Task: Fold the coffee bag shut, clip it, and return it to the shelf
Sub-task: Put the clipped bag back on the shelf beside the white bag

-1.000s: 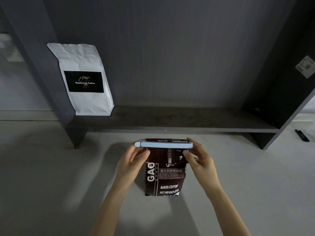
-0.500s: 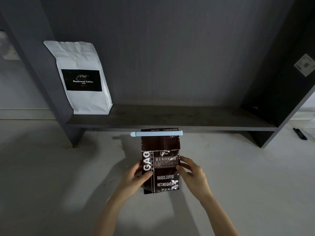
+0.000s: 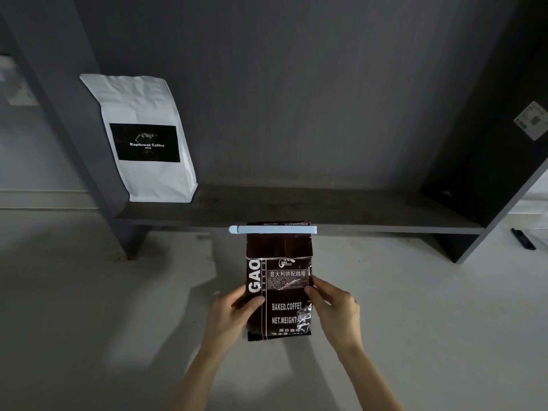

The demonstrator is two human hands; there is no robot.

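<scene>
A dark brown coffee bag (image 3: 278, 262) with white lettering is held upright in the air in front of the shelf. A pale blue clip (image 3: 272, 229) runs across its folded top, level with the shelf's front edge. My left hand (image 3: 234, 312) grips the bag's left side and my right hand (image 3: 335, 307) grips its right side, both around the bag's middle. The dark shelf board (image 3: 355, 209) lies just behind and above the hands.
A white coffee bag (image 3: 148, 137) with a black label leans in the shelf's left corner against the side panel (image 3: 59, 84). The right side panel (image 3: 504, 143) bears a sticker. A small black object (image 3: 523, 238) lies on the light floor at right.
Both hands slid from the clip at the bag's top down to its sides. The bag has risen toward the shelf edge.
</scene>
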